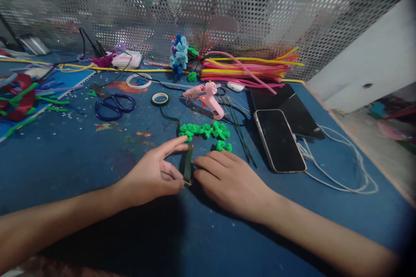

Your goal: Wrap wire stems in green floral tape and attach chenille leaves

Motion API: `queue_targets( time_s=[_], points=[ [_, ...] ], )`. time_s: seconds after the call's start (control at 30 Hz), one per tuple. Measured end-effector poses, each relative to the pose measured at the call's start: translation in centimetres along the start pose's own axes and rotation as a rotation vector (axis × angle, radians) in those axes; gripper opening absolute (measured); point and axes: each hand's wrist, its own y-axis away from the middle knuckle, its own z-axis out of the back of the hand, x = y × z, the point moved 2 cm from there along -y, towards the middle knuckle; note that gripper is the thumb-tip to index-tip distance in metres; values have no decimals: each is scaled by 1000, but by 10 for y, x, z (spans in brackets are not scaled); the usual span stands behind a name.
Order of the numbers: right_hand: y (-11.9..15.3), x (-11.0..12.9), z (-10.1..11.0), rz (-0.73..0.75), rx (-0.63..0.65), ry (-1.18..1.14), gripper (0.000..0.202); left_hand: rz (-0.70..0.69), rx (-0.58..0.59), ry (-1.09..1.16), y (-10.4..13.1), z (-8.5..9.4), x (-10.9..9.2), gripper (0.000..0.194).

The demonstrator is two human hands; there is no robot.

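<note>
A dark green strip of floral tape [188,163] runs between the thumb and stretched forefinger of my left hand [152,171]. Its thumb and curled fingers pinch the strip's lower end, where a small pale tip shows. Close by on the right, my right hand [232,177] is closed with fingers curled together; what they hold, if anything, is hidden. Just beyond the hands lie green pipe-cleaner flowers [221,130]. The tape roll [160,98] lies farther back, with a length trailing from it toward the left hand.
A pink glue gun [208,97] stands behind the flowers. Blue-handled scissors [115,106] lie to the left, a phone [280,140] and white cable [357,156] to the right. Pink and yellow pipe cleaners [247,69] and a blue flower bunch [179,56] line the back by a perforated metal panel [208,13].
</note>
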Motion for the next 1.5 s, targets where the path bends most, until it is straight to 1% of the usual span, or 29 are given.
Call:
queue_targets(
  time_s=[0.37,0.63,0.77,0.87,1.03,1.1,1.2,1.27,1.33,1.4,1.5],
  points=[
    [2,-4,-1,-35,16,-113,23,-6,17,5,2,1,1,82],
    [2,-12,7,-60,-19,-23,18,-2,15,-7,1,1,2,80],
    [3,-17,11,-76,-56,21,23,7,18,-20,0,1,1,78],
    [5,-20,9,-71,-56,60,28,15,20,-17,1,1,0,79],
    [6,-24,8,-82,-50,130,17,22,21,-2,1,1,0,79],
    [5,-21,9,-98,-47,120,16,22,19,7,1,1,0,79],
    [4,-8,13,-88,-29,43,16,10,3,15,0,1,0,79],
    [4,2,15,-60,-9,12,17,7,-15,21,0,1,-1,78],
    [4,10,16,-15,15,25,13,6,-32,27,0,2,-1,78],
    [5,13,16,18,26,58,12,6,-43,33,0,2,-1,77],
    [6,11,16,27,21,84,14,17,-36,62,0,3,0,75]
  ],
)
